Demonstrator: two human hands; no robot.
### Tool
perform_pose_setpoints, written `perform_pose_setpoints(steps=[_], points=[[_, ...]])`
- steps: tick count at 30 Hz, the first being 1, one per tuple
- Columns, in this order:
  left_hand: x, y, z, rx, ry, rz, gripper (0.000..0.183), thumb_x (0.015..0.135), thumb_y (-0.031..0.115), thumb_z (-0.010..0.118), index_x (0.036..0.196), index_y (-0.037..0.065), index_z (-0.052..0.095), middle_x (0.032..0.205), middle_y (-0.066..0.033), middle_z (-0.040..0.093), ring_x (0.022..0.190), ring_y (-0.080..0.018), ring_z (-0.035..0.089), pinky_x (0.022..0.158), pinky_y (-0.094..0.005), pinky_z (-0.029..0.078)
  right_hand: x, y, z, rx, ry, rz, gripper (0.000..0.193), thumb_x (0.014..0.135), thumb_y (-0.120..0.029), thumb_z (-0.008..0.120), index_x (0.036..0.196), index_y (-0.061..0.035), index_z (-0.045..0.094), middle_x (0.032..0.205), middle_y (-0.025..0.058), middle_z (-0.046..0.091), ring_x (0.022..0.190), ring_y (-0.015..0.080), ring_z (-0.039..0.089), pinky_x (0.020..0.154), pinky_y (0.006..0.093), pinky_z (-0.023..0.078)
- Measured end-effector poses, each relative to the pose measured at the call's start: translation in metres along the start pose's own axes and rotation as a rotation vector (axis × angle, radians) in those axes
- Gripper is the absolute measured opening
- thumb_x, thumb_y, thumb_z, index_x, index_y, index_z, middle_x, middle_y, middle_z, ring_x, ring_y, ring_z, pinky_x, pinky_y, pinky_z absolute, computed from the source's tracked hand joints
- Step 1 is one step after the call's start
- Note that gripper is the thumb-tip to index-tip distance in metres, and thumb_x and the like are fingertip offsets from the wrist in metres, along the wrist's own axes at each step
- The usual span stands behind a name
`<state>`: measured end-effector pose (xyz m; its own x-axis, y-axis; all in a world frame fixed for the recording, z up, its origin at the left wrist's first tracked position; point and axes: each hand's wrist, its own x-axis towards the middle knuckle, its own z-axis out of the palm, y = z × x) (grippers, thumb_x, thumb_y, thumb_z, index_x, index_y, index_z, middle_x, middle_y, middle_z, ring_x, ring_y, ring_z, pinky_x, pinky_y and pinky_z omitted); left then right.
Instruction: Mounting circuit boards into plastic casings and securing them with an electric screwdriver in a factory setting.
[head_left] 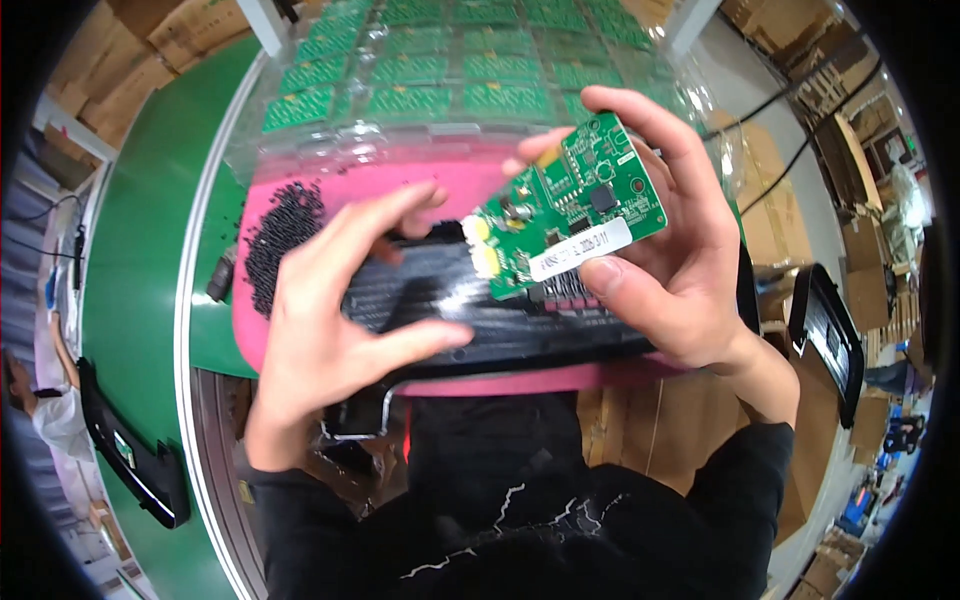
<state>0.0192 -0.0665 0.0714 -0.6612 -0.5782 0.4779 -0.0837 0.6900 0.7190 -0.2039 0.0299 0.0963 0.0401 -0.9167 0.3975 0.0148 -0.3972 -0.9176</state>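
A green circuit board [560, 205] is gripped in my right hand [690, 265], fingers behind its far edge and thumb over the front. It is held tilted, with chips, white-and-yellow connectors [481, 248] at its left end and a white label strip [580, 250] along the near edge. To the left, my left hand [325, 300] hovers with fingers and thumb spread and nothing between them. Beneath both hands, a long black plastic housing [425, 300] lies on a pink mat [345, 178]; the board and hands hide part of it.
Small black screws [283, 235] are heaped on the mat's left side. Clear plastic trays [350, 140] of green boards stand behind. Another black housing [135, 460] lies on the green surface at left, and one [828, 345] at right near cardboard boxes. A co-worker's arm [62, 345] shows far left.
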Motion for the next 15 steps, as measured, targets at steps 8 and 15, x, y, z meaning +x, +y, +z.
perform_pose_setpoints(steps=[8, 15], points=[[0.034, 0.002, 0.027, -0.08, -0.231, 0.054, 0.056, 0.066, 0.008, 0.081, 0.117, -0.003, 0.062, 0.108, -0.0108, 0.066, 0.096, -0.0176, 0.063, 0.078, -0.0299, 0.052, -0.049, 0.007, -0.016, -0.027, 0.26, 0.005, 0.071, 0.086, -0.001, 0.062, 0.146, 0.0054, 0.023, 0.137, 0.0266, 0.047, 0.124, 0.0275, 0.052, 0.104, 0.0381, 0.044], [0.033, -0.026, 0.055, 0.025, -0.409, 0.031, 0.047, 0.067, 0.01, 0.079, 0.11, 0.002, 0.063, 0.102, -0.0106, 0.068, 0.085, -0.0209, 0.067, 0.069, -0.031, 0.054, -0.089, 0.035, -0.056, -0.52, 0.188, 0.24, 0.052, 0.084, -0.012, 0.071, 0.131, -0.0015, 0.051, 0.125, 0.0158, 0.058, 0.113, 0.0276, 0.058, 0.096, 0.0365, 0.046]])
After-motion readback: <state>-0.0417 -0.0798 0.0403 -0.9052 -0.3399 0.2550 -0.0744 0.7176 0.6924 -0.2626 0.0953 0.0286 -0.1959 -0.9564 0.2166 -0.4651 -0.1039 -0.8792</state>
